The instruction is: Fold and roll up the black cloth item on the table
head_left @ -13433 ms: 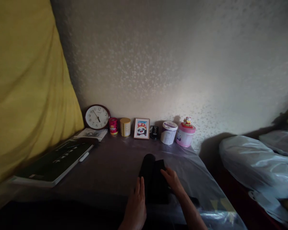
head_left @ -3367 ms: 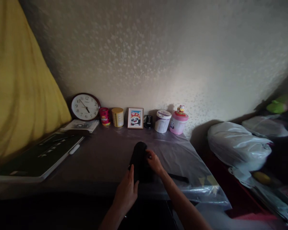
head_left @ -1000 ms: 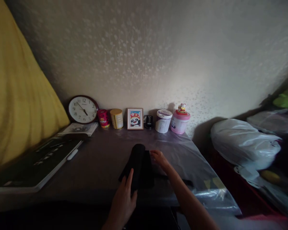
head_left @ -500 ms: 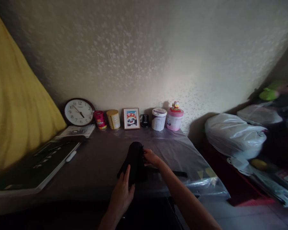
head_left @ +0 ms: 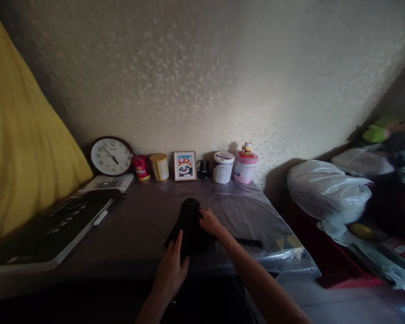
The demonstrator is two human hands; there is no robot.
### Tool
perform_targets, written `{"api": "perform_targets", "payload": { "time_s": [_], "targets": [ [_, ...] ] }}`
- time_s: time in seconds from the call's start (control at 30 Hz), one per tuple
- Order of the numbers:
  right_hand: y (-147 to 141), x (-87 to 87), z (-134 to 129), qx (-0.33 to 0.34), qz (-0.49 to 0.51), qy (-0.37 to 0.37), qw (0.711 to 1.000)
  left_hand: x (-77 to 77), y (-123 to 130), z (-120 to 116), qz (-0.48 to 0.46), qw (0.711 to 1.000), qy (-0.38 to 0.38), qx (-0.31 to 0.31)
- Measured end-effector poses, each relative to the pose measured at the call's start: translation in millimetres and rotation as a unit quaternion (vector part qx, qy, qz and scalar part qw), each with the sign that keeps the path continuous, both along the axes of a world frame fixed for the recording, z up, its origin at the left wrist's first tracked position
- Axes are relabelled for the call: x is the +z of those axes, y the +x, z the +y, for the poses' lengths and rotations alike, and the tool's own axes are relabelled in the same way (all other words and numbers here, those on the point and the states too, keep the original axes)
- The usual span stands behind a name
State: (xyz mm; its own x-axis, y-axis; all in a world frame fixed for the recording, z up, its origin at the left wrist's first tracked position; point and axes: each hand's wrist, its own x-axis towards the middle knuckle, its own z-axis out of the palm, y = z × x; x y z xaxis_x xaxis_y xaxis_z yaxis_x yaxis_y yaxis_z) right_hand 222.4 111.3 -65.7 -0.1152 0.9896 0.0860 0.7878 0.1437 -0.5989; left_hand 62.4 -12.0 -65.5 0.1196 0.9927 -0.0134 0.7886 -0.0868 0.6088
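Observation:
A black soft item (head_left: 188,220), rounded at its far end and wider toward me, lies on the table in front of me; its kind is hard to make out in the dim light. My left hand (head_left: 170,267) rests on its near left part, fingers stretched out and thumb apart. At its upper right edge, my right hand (head_left: 209,221) is closed, with the fingertips pinching the black material. A black strip (head_left: 249,242) sticks out to the right beyond my right wrist, flat on the table; whether it joins the item is hidden.
Along the wall stand a clock (head_left: 111,156), a red can (head_left: 141,168), a yellow can (head_left: 159,167), a panda picture frame (head_left: 185,166) and two tubs, the pink tub (head_left: 245,168) topped by a figurine. A dark green board (head_left: 59,229) lies left; plastic bags (head_left: 327,191) sit right.
My right hand has shifted slightly left and its fingers have closed in more against the item's edge. My left hand stays nearly in place on it.

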Motion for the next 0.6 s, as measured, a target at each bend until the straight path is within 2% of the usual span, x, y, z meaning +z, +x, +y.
{"api": "perform_targets", "payload": {
  "time_s": [0.13, 0.3, 0.47, 0.6],
  "targets": [
    [-3, -4.7, 3, -0.01, -0.015, 0.003, 1.0, -2.8, 0, 0, 0.017, 1.0, 0.013, -0.003],
    [-16, -16.1, 3, -0.067, 0.003, 0.016, 0.998, -2.3, 6, -1, 0.06, 0.998, 0.016, -0.001],
    [-36, -29.6, -1, -0.111, 0.03, 0.025, 0.993, -4.5, 19, -5, 0.163, 0.985, 0.064, -0.001],
    [-51, -35.9, -2, -0.097, 0.035, 0.063, 0.993, 0.0, 31, -6, 0.24, 0.968, 0.065, 0.017]
  ]
}}
